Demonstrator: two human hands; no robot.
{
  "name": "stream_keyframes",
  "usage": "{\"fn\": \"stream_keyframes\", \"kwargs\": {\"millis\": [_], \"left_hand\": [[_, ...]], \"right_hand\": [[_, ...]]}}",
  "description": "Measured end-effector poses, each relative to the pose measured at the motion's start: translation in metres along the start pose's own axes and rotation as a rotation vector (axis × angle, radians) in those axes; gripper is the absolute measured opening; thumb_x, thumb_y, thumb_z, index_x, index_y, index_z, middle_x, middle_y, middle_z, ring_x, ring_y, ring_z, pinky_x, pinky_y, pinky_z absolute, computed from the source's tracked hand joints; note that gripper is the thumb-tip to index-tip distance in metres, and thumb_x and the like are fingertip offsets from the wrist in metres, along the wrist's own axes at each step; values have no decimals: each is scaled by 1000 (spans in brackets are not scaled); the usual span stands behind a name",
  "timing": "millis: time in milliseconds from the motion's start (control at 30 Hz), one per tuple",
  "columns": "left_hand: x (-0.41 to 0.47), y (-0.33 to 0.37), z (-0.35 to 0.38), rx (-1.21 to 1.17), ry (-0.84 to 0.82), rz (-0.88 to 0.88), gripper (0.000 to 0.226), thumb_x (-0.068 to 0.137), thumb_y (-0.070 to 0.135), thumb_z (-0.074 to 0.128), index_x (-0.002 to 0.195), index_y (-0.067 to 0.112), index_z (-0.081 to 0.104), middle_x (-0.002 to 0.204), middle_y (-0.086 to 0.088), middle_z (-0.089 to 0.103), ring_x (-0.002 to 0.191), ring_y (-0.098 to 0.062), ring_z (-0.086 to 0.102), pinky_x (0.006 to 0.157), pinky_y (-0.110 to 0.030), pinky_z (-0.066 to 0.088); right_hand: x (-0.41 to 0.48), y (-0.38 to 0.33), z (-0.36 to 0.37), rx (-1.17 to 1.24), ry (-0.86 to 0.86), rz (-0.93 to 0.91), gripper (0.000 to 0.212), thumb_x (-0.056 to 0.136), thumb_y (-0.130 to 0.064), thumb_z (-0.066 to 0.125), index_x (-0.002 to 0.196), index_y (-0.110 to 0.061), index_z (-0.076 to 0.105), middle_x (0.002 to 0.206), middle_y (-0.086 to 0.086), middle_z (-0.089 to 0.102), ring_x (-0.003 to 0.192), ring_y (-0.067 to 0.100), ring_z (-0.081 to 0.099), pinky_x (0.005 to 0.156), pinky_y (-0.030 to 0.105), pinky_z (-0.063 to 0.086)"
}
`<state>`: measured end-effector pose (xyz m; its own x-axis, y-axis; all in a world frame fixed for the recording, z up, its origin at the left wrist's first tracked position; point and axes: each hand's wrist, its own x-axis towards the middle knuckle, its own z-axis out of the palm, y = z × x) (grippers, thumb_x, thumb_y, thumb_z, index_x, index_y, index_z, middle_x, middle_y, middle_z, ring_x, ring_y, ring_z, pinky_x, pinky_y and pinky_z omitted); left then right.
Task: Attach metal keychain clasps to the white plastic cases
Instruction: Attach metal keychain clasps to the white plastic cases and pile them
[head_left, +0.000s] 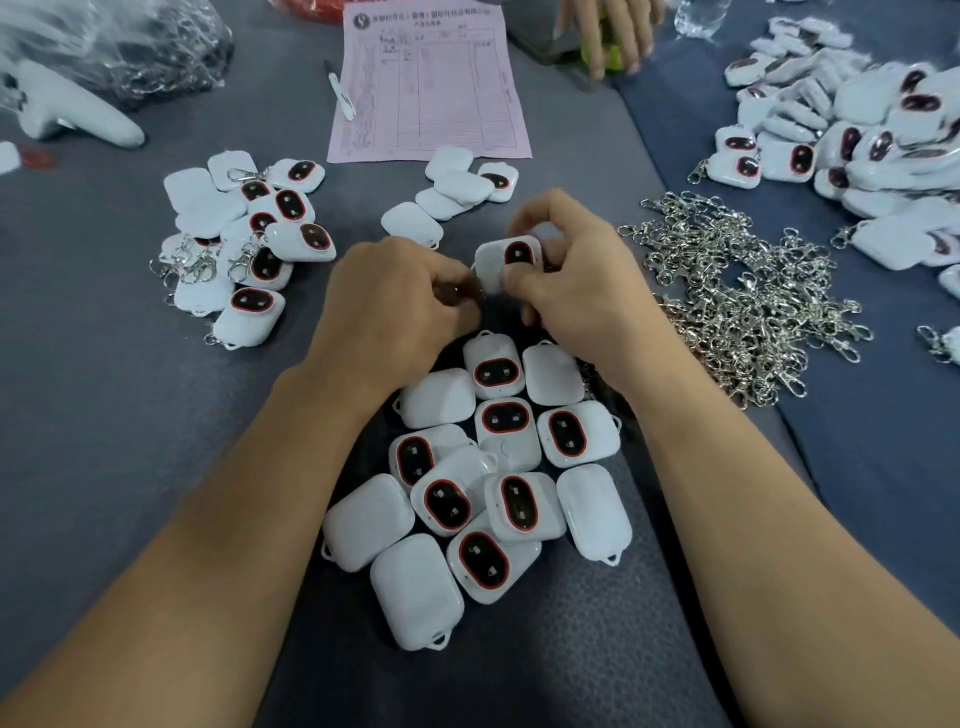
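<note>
Centre frame: right hand (569, 275) clamped round white case (506, 265), lower-left corner angled toward left hand (395, 301) just beside, pinching a mostly hidden clasp (458, 294).

We see a pink printed form (430, 83) at the desk's (104, 441) far edge, a pen (343, 96) just beside it, and a white handheld device (67, 111) near the far left corner.

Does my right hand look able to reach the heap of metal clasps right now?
Probably yes for reach: the clasp heap lies just beside the right hand, nothing between them. But that hand is pinching a white case, so it would likely need to let go first.
</note>
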<state>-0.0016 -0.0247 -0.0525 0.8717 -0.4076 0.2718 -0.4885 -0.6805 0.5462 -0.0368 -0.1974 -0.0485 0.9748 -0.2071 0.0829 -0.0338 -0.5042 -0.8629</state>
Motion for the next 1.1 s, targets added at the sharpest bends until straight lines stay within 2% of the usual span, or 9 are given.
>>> {"fn": "stream_keyframes", "kwargs": {"millis": [100,233,367,467,567,700,833,1100], "left_hand": [[0,-1,1,3,-2,6,14,78,31,75,91,34,81,69,8,73,65,-12,64,65,-32,52],[0,-2,2,37,31,39,13,78,30,76,90,33,81,69,9,72,63,-11,61,63,-28,47],[0,-3,4,83,58,76,12,78,32,77,89,31,81,72,4,72,69,-18,62,64,-33,48],[2,-3,5,184,124,129,9,77,29,78,85,26,82,67,-7,64,68,-26,53,58,-36,40],[2,-2,5,273,183,167,7,75,25,79,81,23,81,64,-11,59,66,-27,43,59,-32,28],[2,-2,3,312,187,181,5,75,25,77,77,23,81,60,-9,56,63,-27,41,61,-34,29],[2,-1,2,307,176,197,8,76,26,73,77,22,80,60,-8,60,63,-31,49,66,-39,34],[0,0,-1,296,203,263,6,74,24,74,75,21,79,61,-1,63,65,-26,53,76,-34,30]], "right_hand": [[-1,0,-1,-27,-7,-25,19,86,-11,66,97,-27,63,69,5,66,60,21,57,55,33,47],[-1,-1,-2,-44,-5,-38,19,83,-10,67,93,-26,65,67,9,66,63,30,59,59,42,53],[0,-1,-3,-70,-1,-59,18,82,-11,67,92,-26,66,65,10,66,60,26,56,60,46,56],[-2,-2,-2,-78,7,-81,16,82,-12,66,92,-26,66,66,13,67,64,33,60,59,44,55],[-2,-2,1,-62,8,-65,14,83,-15,65,91,-27,66,65,10,68,60,29,61,53,38,53],[0,0,2,43,-14,4,17,81,-13,67,89,-27,65,64,7,70,47,18,61,49,27,45],[2,3,3,154,-40,91,16,80,-11,71,87,-25,67,59,11,68,45,20,56,46,28,42],[2,2,1,267,-78,158,15,83,-8,72,90,-21,68,56,12,65,48,25,51,46,31,42]]}}
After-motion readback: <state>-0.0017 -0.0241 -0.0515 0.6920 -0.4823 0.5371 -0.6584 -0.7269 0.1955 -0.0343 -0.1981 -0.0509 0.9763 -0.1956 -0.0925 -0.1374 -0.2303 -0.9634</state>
